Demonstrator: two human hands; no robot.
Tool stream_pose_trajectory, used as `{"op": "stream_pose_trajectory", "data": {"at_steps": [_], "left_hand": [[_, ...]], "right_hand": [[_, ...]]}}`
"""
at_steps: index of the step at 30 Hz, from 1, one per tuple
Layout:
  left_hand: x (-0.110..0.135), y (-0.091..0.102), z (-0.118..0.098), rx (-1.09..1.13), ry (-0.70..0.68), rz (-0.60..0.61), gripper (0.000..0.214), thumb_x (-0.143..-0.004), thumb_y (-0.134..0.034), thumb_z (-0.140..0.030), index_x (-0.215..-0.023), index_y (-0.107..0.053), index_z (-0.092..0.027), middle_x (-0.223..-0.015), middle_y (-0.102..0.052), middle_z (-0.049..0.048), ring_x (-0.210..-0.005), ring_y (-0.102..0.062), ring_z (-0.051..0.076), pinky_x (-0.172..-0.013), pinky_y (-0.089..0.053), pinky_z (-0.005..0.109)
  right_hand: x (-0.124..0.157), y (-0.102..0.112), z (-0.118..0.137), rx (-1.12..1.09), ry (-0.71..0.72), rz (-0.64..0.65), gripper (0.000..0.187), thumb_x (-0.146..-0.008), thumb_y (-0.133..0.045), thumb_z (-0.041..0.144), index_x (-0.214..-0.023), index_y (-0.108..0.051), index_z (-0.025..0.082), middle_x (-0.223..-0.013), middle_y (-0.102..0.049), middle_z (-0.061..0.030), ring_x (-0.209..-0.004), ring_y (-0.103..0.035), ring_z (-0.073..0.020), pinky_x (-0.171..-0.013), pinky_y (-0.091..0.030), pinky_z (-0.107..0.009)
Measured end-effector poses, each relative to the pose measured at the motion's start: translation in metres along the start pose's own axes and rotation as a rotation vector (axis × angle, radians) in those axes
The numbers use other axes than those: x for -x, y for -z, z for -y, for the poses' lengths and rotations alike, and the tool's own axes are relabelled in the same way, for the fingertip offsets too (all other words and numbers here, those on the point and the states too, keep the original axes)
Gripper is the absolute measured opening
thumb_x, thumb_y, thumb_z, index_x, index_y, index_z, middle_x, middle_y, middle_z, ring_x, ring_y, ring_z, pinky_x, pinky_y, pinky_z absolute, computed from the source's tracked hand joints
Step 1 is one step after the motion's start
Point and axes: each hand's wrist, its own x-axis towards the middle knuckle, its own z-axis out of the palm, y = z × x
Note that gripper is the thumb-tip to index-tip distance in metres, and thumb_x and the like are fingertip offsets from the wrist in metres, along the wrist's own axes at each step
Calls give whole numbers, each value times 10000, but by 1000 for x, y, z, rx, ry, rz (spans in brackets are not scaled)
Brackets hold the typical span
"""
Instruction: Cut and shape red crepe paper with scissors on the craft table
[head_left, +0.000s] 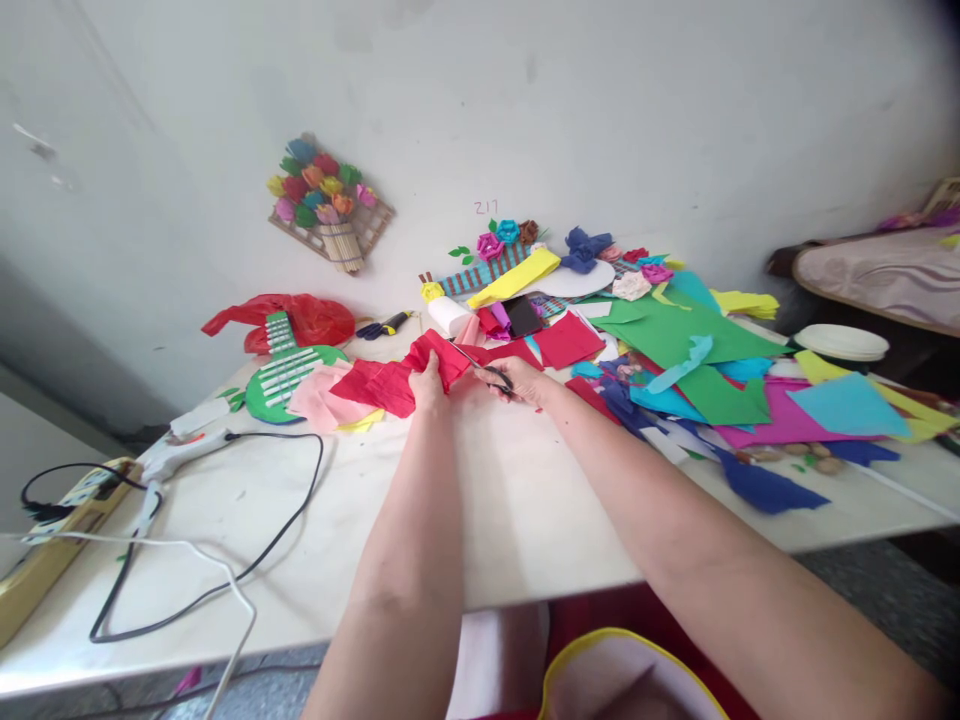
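Observation:
My left hand (427, 382) is closed on a sheet of red crepe paper (381, 387), thumb uppermost. The paper trails off to the left over a pale pink piece (322, 398). In my right hand (520, 380) are black-handled scissors (497, 378), fingers wrapped at the handles. Their blades point up and left and meet the red paper near my left hand. How far the blades are apart is too small to tell. More red paper (571, 341) lies just beyond my right hand.
A glue gun (187, 452) with its black cord and a power strip (67, 530) lie at the left. A green guitar-shaped craft (289, 378) stands nearby. Piled coloured paper (697, 330) covers the right side, beside a white round lid (841, 342). Pliers (384, 326) lie near the wall.

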Motion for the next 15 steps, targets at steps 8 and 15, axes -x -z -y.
{"op": "stream_pose_trajectory", "data": {"at_steps": [8,15], "left_hand": [[7,-1,-4,66,32,87,188,-688,-646,-212,-819,-579,-95,-783,-651,94,-645,-634,165,-647,-527,307],[9,-1,-1,37,29,153,234,-670,-666,-250,-829,-597,-92,-830,-659,112,-732,-645,200,-687,-525,326]], "right_hand": [[1,4,-3,3,-34,21,403,-690,-583,535,-668,-483,145,-503,-506,31,-338,-417,-37,-279,-203,-149],[7,4,2,4,4,34,434,-714,-533,567,-689,-496,136,-504,-531,11,-346,-458,-56,-274,-202,-154]]}}
